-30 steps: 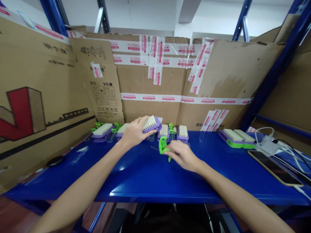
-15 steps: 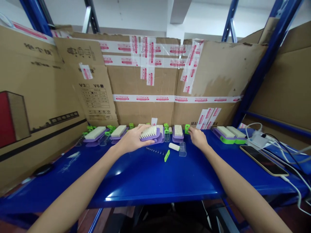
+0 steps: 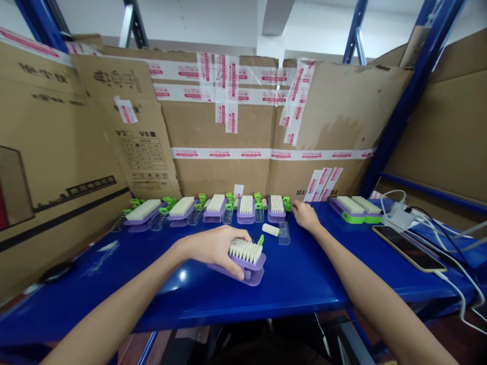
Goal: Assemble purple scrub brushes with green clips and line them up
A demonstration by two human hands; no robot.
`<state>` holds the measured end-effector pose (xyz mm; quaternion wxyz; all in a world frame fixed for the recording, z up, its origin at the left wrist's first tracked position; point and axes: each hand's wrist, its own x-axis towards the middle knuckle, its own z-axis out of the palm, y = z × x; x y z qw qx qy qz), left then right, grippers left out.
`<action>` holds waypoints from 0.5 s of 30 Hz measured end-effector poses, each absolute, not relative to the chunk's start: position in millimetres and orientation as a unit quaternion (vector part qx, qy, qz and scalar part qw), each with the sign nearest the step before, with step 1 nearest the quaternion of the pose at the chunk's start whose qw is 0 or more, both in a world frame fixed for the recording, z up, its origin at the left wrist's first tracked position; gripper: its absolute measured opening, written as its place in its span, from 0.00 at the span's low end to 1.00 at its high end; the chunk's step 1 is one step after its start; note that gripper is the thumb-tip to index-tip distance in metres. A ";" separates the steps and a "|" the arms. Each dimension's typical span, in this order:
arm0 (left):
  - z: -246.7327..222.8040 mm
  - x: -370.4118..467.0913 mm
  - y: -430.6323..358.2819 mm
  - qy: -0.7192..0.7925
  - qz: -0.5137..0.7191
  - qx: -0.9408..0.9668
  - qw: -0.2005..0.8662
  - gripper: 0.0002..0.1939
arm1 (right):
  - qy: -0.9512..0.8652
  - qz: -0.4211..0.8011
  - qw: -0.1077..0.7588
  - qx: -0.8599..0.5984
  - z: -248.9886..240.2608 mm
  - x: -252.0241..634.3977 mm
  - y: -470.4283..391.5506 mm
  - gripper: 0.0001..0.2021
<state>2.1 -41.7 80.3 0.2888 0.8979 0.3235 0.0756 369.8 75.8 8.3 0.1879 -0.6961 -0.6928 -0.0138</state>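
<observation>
A purple scrub brush (image 3: 248,261) is in my left hand (image 3: 216,248), bristles up and tilted, over the front middle of the blue table. My thumb is along its near side and the fingers wrap over its far end. A green plastic tab (image 3: 261,240) shows just behind the brush. At the back, my right hand (image 3: 305,215) is closed with its fingertips at the edge of a green plastic piece (image 3: 287,204). This piece is beside another purple brush (image 3: 276,207). Nearby lie a white roller (image 3: 270,230) and a clear plastic cover (image 3: 284,233).
More purple brushes (image 3: 143,211) with green pieces and clear covers line the back of the blue table (image 3: 289,284). Two green-based brushes (image 3: 352,209), a phone (image 3: 409,248) and a white charger with cables (image 3: 399,217) are at the right. Cardboard walls (image 3: 220,175) surround the table.
My left hand has brought the brush from the back row towards the front edge, over where the spring lay. My right hand stays by the green piece at the back.
</observation>
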 end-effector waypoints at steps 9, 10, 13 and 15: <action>73.5 -0.1 -39.5 0.319 0.069 0.909 0.259 0.41 | -0.704 0.014 0.233 -0.671 5.8 369.2 81.9 0.15; 73.4 -0.2 -39.5 0.319 0.070 0.910 0.257 0.42 | -0.706 0.016 0.237 -0.667 5.5 369.1 81.9 0.15; 74.2 0.9 -39.9 0.323 0.071 0.909 0.252 0.42 | -0.710 0.021 0.246 -0.659 4.8 368.3 80.9 0.15; 74.9 1.7 -40.2 0.328 0.065 0.909 0.251 0.43 | -0.710 0.022 0.252 -0.657 5.2 366.8 79.2 0.15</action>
